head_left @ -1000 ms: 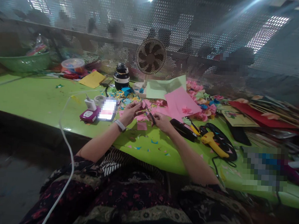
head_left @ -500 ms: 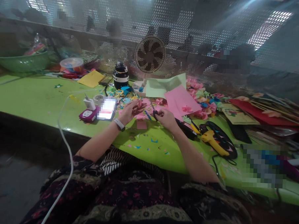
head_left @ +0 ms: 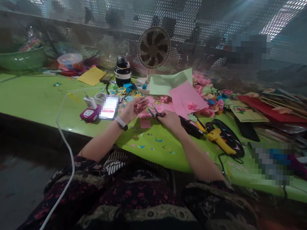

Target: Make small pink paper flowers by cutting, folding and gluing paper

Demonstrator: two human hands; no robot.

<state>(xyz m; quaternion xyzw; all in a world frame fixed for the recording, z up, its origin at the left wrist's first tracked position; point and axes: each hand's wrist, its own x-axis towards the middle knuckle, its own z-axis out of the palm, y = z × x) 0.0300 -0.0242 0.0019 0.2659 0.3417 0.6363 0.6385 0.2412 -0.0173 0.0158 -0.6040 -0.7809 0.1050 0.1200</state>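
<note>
My right hand is closed around the dark handles of a pair of scissors, whose blades point up and left toward my other hand. A small pink paper piece is held in my left hand, between the thumb and the partly curled fingers. Beneath and beyond both hands lie pink paper scraps. A small pink paper square rests on the table just below them. Behind my right hand, a large pink sheet overlaps a pale green sheet.
At left lie a lit phone and a purple box with a white charger. A black bottle and a fan stand behind. To the right are paper flowers and a yellow glue gun. A white cable hangs at left.
The scissors have tilted lower, with their blades now pointing more to the left. My left hand has turned slightly, its fingers still around the pink piece. The camera view has shifted a little.
</note>
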